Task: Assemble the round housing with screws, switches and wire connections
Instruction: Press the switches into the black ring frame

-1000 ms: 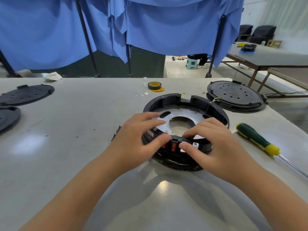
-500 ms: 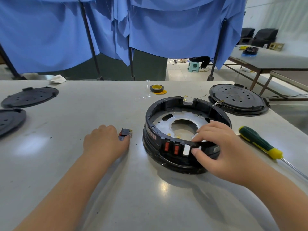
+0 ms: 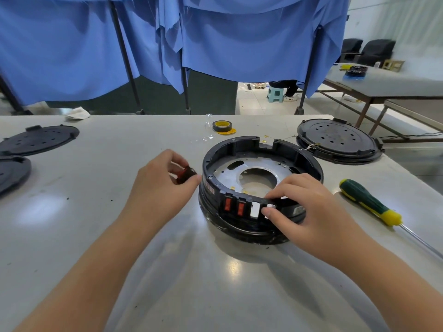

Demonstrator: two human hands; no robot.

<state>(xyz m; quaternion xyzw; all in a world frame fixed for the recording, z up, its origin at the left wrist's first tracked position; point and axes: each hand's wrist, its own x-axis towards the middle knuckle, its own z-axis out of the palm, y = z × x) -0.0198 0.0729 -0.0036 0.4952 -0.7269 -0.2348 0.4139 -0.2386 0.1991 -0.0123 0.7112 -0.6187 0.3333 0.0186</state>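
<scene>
Since half a second ago, left hand (image 3: 159,188) is no longer lying flat on table (image 3: 119,248); it is raised now and carrying the loose switch (image 3: 185,174), which was sitting on the table just past its fingertips. Fingers and thumb are curling round that switch, a small black body with a red face, and holding it just beside the left wall of the round housing (image 3: 261,188), close to touching the rim.

Right hand (image 3: 309,212) is staying put at the near wall of the housing. Thumb is pressing the outer face at a white switch (image 3: 254,209), fingers are hooking over the rim from inside, so the hand is gripping the wall between them. Immediately left of that thumb, two red switches (image 3: 233,207) are sitting seated side by side in the wall. Whether a second white switch is lying under the thumb, cannot tell.

Housing is resting flat on the table between the two hands, open side up, metal plate with a large centre hole showing inside.

Right of the right hand, well apart: screwdriver (image 3: 370,203), green and yellow handle, lying on the table. Beyond the right hand: black round cover (image 3: 338,140). Beyond the housing: tape roll (image 3: 222,126). Far left of the left hand: two more dark covers (image 3: 36,140).
</scene>
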